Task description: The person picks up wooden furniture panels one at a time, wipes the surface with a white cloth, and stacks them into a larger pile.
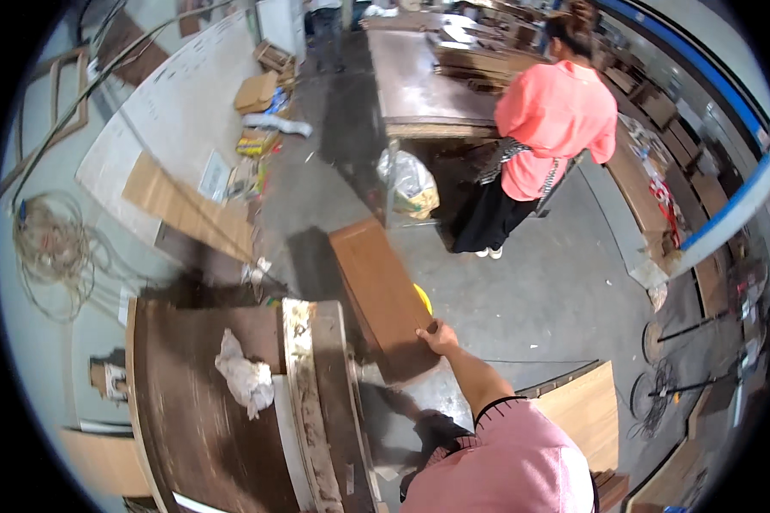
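My right hand [441,336] has its fingers closed over the near right edge of a long brown wooden board [383,282]. The board is tilted, and a darker side face shows along its left. I cannot tell whether it is one thick piece or several together. My right arm reaches up to it from a pink sleeve. A round yellow thing [423,298] peeks out behind the board's right edge. My left hand is not in view.
On my left stands a brown-topped workbench [205,427] with a crumpled white cloth [246,374]. Ahead, a person in a coral shirt [556,120] works at a large table [411,77] holding stacked boards. Pale wooden panels [577,410] lie at my right. A stand fan [654,393] is farther right.
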{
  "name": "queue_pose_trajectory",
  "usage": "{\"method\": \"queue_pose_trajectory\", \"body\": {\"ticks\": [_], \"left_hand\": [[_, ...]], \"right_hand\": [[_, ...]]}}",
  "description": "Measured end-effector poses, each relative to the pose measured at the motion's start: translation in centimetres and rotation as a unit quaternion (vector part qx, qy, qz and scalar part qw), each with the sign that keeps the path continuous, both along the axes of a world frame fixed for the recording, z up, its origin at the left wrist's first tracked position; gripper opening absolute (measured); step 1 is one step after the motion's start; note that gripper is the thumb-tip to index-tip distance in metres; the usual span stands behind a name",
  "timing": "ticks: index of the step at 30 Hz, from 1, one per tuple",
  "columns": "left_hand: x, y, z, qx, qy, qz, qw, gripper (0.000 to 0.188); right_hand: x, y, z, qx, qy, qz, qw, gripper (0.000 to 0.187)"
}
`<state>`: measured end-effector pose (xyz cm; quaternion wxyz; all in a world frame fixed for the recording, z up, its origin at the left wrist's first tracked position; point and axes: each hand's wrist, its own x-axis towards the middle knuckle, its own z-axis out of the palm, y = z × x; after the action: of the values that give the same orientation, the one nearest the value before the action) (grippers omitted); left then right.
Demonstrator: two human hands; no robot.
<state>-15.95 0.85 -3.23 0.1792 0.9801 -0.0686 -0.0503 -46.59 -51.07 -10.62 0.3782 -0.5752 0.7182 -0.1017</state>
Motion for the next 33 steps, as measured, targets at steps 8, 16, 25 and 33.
{"method": "queue_pose_trajectory", "body": {"ticks": [8, 16, 25, 33], "left_hand": [[-0.2, 0.2, -0.3, -0.014, -0.056, -0.115, 0.992, 0.041], [1.2, 3.4, -1.9, -0.044, -0.081, -0.177, 0.980, 0.048], [0.2, 3.1, 0.6, -0.236, 0.044, -0.063, 0.969, 0.026], [0.7, 4.0, 2.4, -0.455, 0.187, 0.206, 0.846, 0.040]], "right_hand": [[-4.3, 4.3, 10.9, -0.019, -0.040, 0.018, 0.999, 0.084], [0.2, 15.8, 13.5, -0.048, -0.180, 0.033, 0.982, 0.079], [15.3, 23.2, 19.4, -0.055, -0.278, 0.329, 0.901, 0.081], [32.3, 28.2, 13.9, 0.141, -0.404, 0.490, 0.759, 0.068]]}}
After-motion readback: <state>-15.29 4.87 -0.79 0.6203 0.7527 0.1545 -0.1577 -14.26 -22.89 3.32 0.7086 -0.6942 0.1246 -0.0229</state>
